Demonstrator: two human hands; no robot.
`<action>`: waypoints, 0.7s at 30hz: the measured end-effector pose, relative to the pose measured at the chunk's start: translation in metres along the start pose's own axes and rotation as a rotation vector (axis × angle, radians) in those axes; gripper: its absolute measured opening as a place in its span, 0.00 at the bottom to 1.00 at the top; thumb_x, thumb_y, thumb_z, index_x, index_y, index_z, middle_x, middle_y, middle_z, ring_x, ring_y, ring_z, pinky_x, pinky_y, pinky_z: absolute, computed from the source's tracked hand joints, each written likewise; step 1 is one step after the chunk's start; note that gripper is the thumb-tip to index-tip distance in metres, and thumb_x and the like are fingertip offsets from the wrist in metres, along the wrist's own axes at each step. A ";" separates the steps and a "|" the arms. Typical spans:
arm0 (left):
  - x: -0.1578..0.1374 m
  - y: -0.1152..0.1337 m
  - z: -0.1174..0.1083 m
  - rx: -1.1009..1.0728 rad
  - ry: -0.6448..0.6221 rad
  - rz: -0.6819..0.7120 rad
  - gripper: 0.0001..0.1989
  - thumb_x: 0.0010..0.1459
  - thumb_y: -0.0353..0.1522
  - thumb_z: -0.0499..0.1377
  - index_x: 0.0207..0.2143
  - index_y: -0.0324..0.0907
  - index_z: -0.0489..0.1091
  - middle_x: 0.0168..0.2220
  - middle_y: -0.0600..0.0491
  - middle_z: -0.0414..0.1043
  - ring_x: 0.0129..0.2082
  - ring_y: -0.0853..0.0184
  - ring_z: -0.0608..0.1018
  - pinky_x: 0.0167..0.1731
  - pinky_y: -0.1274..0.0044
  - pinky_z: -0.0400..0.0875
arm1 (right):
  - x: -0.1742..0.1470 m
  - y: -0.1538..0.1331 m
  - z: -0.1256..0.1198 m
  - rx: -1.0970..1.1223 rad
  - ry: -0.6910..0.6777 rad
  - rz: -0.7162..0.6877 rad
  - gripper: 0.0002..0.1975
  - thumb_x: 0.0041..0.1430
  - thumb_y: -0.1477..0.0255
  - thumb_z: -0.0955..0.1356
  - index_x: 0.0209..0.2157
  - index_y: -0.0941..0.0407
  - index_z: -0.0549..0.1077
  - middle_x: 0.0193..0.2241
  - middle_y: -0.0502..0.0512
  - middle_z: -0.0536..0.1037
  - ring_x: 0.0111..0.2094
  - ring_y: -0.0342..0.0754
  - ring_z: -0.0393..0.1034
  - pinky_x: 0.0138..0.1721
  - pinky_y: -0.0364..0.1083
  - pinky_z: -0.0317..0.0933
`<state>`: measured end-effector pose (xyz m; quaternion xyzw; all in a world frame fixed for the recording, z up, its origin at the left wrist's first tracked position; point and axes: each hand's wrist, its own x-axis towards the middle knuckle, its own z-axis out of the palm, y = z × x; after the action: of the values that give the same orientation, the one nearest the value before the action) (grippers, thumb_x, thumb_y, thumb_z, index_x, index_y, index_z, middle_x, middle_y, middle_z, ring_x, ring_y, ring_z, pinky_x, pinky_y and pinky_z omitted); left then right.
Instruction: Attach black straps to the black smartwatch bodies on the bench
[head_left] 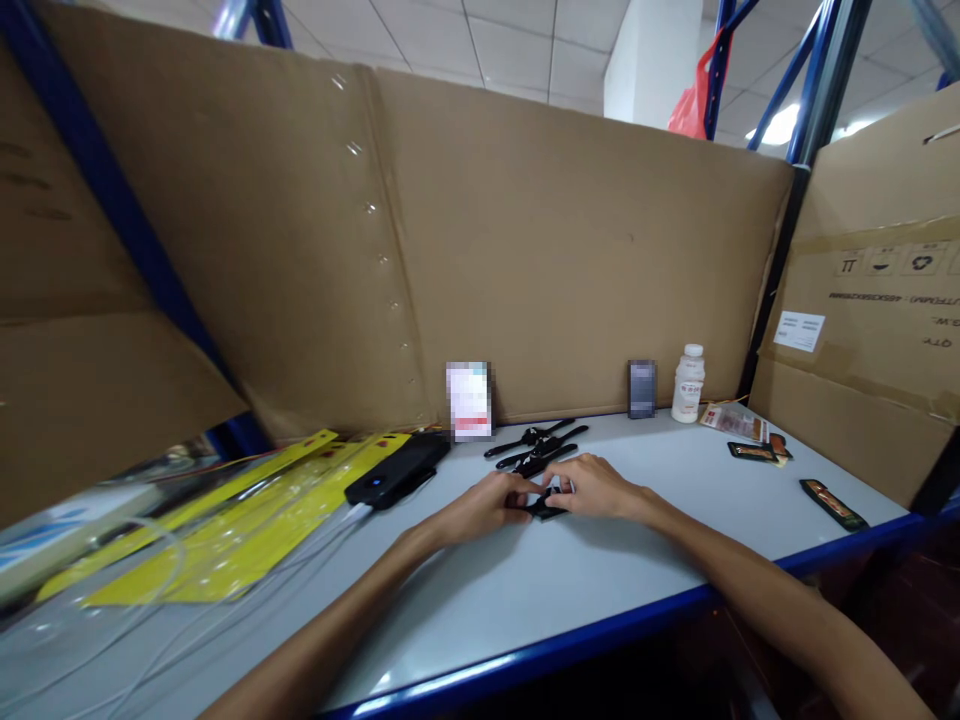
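Both my hands meet over a small black wristwatch [550, 504] on the table, whose middle is partly covered by my fingers. My left hand [489, 506] is closed on its left side, with thumb and fingers pinched at the edge. From the right, my right hand [594, 486] bends its fingers down onto the same piece, closed on it. Just beyond my fingers lie several more black wristwatches [536, 437] with their straps stretched out, slanting side by side. What exactly the fingertips press on is too small to make out.
Left of my hands are a black power bank [397, 472] with white cables, yellow-backed plastic packages [247, 540] and a white power strip [67, 530]. Two phones [469, 400] lean on the cardboard wall [562, 250]. A white bottle [688, 385] and small dark packets [832, 504] are at right.
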<state>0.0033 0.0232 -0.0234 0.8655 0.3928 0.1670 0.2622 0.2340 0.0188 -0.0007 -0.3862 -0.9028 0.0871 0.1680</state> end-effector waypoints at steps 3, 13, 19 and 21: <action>0.000 0.002 0.000 -0.005 -0.013 0.007 0.19 0.54 0.32 0.61 0.48 0.39 0.79 0.26 0.58 0.64 0.27 0.69 0.64 0.30 0.79 0.58 | -0.001 0.001 -0.001 -0.070 -0.023 -0.062 0.07 0.64 0.69 0.71 0.43 0.53 0.80 0.37 0.54 0.83 0.39 0.49 0.75 0.36 0.43 0.55; 0.001 0.004 0.000 0.076 0.044 0.018 0.11 0.53 0.31 0.63 0.39 0.37 0.80 0.24 0.58 0.65 0.26 0.70 0.64 0.29 0.79 0.56 | 0.000 -0.005 0.002 -0.170 0.056 0.059 0.14 0.70 0.62 0.65 0.38 0.54 0.80 0.37 0.58 0.84 0.39 0.52 0.77 0.37 0.45 0.56; 0.003 0.008 -0.001 0.052 0.036 0.008 0.21 0.53 0.28 0.66 0.51 0.39 0.79 0.26 0.58 0.68 0.26 0.71 0.67 0.30 0.79 0.59 | -0.002 0.009 -0.007 -0.131 0.120 0.068 0.09 0.66 0.68 0.67 0.36 0.54 0.80 0.30 0.53 0.81 0.32 0.48 0.72 0.34 0.44 0.54; 0.003 0.009 -0.002 0.055 0.030 0.023 0.22 0.54 0.27 0.66 0.52 0.39 0.79 0.27 0.57 0.69 0.27 0.71 0.68 0.30 0.79 0.59 | -0.001 0.013 -0.004 -0.075 0.084 0.046 0.06 0.63 0.69 0.68 0.35 0.54 0.79 0.28 0.52 0.80 0.30 0.46 0.70 0.32 0.44 0.53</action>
<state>0.0094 0.0217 -0.0162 0.8742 0.3912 0.1719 0.2306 0.2442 0.0273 -0.0012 -0.4164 -0.8883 0.0408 0.1893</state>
